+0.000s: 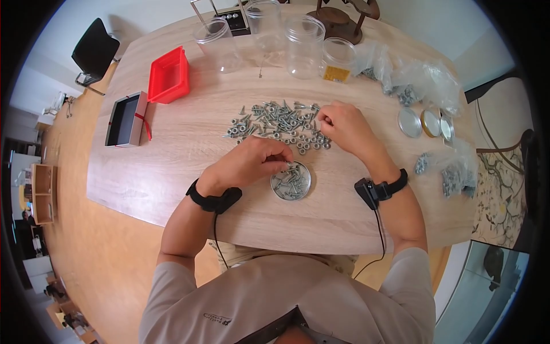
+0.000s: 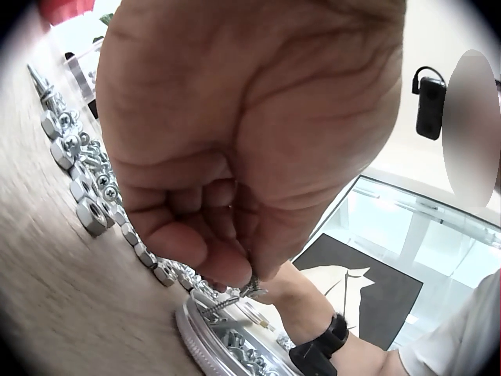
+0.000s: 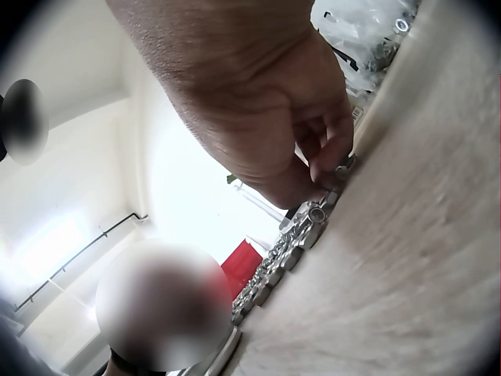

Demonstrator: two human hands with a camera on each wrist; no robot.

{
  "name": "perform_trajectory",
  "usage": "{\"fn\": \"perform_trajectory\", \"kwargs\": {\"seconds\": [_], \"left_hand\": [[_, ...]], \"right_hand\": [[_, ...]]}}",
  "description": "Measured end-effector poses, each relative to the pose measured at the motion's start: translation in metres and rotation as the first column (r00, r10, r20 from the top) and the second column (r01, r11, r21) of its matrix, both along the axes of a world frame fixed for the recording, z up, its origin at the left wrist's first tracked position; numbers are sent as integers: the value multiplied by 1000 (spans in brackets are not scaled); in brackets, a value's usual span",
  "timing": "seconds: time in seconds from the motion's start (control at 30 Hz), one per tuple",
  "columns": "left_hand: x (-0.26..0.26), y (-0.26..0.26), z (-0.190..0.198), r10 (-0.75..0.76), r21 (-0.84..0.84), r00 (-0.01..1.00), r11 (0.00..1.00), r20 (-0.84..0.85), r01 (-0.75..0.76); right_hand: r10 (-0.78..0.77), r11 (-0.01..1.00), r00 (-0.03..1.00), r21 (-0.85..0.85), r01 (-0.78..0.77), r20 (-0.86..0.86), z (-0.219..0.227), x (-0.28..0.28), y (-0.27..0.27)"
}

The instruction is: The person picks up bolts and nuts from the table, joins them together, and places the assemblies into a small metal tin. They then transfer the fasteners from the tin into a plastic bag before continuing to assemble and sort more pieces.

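My left hand (image 1: 255, 157) pinches a small screw (image 2: 252, 288) between thumb and fingertips, right over the rim of a round shallow dish (image 1: 310, 186). Several loose screws (image 1: 292, 184) lie inside this dish. Beyond it spreads a heap of silvery screws and hex nuts (image 1: 281, 121) on the table. At the heap's right edge, my right hand (image 1: 346, 126) reaches down with curled fingers. The right wrist view has a small metal screw (image 3: 344, 166) at its fingertips, close over the tabletop; the fingers hide part of it.
A red tray (image 1: 169, 77) and a grey open box (image 1: 127, 119) stand on the left. Clear plastic jars (image 1: 303, 46) line the back. Bags of hardware (image 1: 424, 83) and round lids (image 1: 409, 122) lie on the right, with another bag (image 1: 455, 172) nearer the front.
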State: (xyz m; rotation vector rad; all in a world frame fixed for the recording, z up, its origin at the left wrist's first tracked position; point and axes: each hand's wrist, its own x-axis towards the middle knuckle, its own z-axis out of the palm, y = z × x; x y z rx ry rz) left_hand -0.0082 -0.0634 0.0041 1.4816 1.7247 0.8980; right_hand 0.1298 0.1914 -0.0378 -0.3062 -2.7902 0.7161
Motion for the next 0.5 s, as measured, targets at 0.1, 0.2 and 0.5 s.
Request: {"fn": "perform_trajectory", "kwargs": {"seconds": [0.1, 0.2, 0.5], "left_hand": [[0, 0, 0, 12, -29, 999, 1000, 45, -11], [-1, -1, -1, 25, -43, 996, 999, 90, -21], [2, -2, 4, -38, -94, 994, 994, 100, 48]], "right_hand": [[9, 999, 1000, -31, -10, -10, 0, 0, 0], [-3, 994, 1000, -113, 4, 11, 7, -1, -3], [73, 934, 997, -351, -62, 18, 21, 1, -7]]}}
